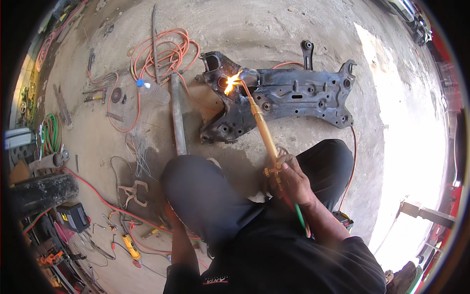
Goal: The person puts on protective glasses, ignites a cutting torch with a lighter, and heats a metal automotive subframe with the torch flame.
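Note:
My right hand (290, 174) is wrapped around a brass gas torch (265, 132), with hoses trailing from its lower end. The torch's tip has a bright flame (231, 82) against the left part of a dark stamped-metal car subframe (298, 100) lying on the concrete floor. An upright arm (307, 56) stands out from the subframe's far edge. My left hand (175, 218) is low beside my left knee, its fingers mostly hidden behind my leg. A long metal pipe (177, 117) lies left of the subframe.
Coiled orange hose (171, 41), a plastic bottle (152, 93), wire (139, 154), a locking clamp (134, 193) and green hose (51, 132) lie leftward. Power tools (131, 247), a grey case (72, 218) and a dark cylinder (44, 191) crowd the lower left. A metal bar (426, 213) sits right.

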